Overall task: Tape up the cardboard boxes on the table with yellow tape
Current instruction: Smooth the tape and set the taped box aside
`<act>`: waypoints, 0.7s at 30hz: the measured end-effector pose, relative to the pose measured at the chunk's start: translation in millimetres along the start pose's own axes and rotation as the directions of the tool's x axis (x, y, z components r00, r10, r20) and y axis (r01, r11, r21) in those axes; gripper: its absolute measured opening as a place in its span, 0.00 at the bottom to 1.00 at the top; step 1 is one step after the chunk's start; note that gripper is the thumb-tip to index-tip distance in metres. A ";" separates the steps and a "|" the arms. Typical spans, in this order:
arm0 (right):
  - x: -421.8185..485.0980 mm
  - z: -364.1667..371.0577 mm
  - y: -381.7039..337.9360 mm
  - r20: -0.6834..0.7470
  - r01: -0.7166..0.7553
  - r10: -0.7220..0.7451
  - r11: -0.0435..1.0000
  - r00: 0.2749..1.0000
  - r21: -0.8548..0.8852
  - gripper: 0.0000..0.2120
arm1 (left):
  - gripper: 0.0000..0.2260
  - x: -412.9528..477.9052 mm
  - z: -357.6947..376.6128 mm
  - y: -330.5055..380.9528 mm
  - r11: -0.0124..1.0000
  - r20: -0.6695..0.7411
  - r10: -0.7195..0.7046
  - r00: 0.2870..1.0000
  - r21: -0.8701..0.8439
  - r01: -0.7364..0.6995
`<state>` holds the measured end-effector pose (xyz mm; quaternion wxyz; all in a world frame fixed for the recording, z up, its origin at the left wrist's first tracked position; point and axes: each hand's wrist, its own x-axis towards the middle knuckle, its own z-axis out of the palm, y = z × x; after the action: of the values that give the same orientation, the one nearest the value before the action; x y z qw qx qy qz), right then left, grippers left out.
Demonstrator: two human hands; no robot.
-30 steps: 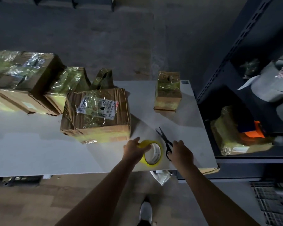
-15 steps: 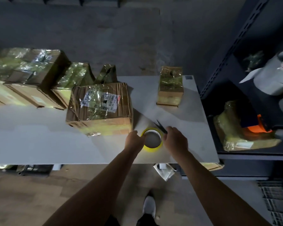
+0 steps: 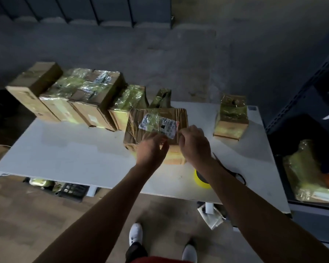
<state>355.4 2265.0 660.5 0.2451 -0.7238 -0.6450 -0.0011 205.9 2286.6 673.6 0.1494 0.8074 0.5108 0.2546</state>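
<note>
**Desk:** What are you seeing on the head view?

**Operator:** I am looking down at a person standing at a white rectangular table point(image 3: 74, 152). Both bare arms are reaching over a brown cardboard box with a white printed label point(image 3: 135, 128), which is sitting mid-table and is wrapped in glossy yellowish tape.

**Desk:** And the hands?

**Operator:** The left hand point(image 3: 152, 149) is hovering over the near edge of that box, fingers curling down with the thumb close to the fingertips. The right hand point(image 3: 195, 145) is working just beside it at the label's corner, fingers bending inward. Whether either is pinching a strip of tape, I cannot tell; the light is too dim.

**Desk:** Where is the tape?

**Operator:** The round roll of yellow tape point(image 3: 198, 180) is lying on the table near the front edge, partly hiding under the right forearm. No hand is touching it. A pair of black scissors point(image 3: 219, 160) is lying just to its right.

**Desk:** Anything else?

**Operator:** A row of taped cardboard boxes point(image 3: 80, 95) is lining the far left of the table, touching one another. A small taped cardboard box point(image 3: 231, 118) is standing apart at the far right. Beyond the table edge, a dark metal shelf point(image 3: 302, 92) is holding a yellow-wrapped parcel point(image 3: 308, 179). White shoes point(image 3: 135, 233) are showing below.
</note>
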 end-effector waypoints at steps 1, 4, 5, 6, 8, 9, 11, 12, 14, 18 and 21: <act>1.2 1.9 -0.4 0.016 -0.011 0.011 1.000 1.000 -0.010 0.11 | 0.07 4.1 -0.9 -6.6 0.997 0.044 0.060 0.997 0.038 -0.062; 1.5 5.3 -1.8 0.030 -0.061 0.062 0.998 0.998 -0.014 0.09 | 0.06 14.8 -1.1 -19.8 0.956 0.088 0.267 0.960 0.105 -0.276; 1.1 5.9 -2.5 0.035 -0.075 0.076 0.997 0.997 -0.020 0.09 | 0.05 18.2 0.0 -23.0 0.934 0.094 0.331 0.939 0.108 -0.340; 0.7 6.4 -3.5 0.037 -0.089 0.090 0.996 0.995 -0.026 0.09 | 0.05 22.1 1.8 -26.8 0.905 0.108 0.397 0.911 0.118 -0.409; -0.3 7.4 -6.5 0.036 -0.119 0.120 0.993 0.992 -0.018 0.08 | 0.07 29.5 5.6 -35.6 0.826 0.151 0.522 0.839 0.156 -0.542; -0.7 8.4 -9.0 0.036 -0.133 0.134 0.991 0.990 -0.016 0.08 | 0.08 32.3 6.7 -40.2 0.783 0.177 0.571 0.802 0.178 -0.597; -0.8 11.5 -14.2 0.034 -0.162 0.163 0.986 0.986 -0.031 0.08 | 0.13 36.4 9.3 -46.5 0.721 0.220 0.620 0.753 0.220 -0.657; -0.4 13.1 -16.4 0.037 -0.184 0.186 0.982 0.982 -0.035 0.09 | 0.15 37.4 11.2 -47.8 0.714 0.236 0.618 0.750 0.231 -0.661; 1.7 15.2 -19.5 0.059 -0.252 0.252 0.968 0.966 -0.013 0.11 | 0.17 39.4 14.1 -45.5 0.746 0.288 0.575 0.766 0.201 -0.636; 5.2 16.5 -24.4 0.117 -0.377 0.374 0.926 0.920 0.001 0.16 | 0.22 53.2 16.8 -43.5 0.805 0.422 0.514 0.747 0.062 -0.590; 8.5 13.9 -27.0 0.185 -0.573 0.549 0.812 0.815 0.112 0.22 | 0.15 77.5 6.3 -46.8 0.823 0.319 0.546 0.774 -0.032 -0.567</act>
<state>327.2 2279.2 660.5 0.2454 -0.8578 -0.4159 0.1762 201.5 2376.8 665.1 0.1199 0.9566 0.2267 0.1384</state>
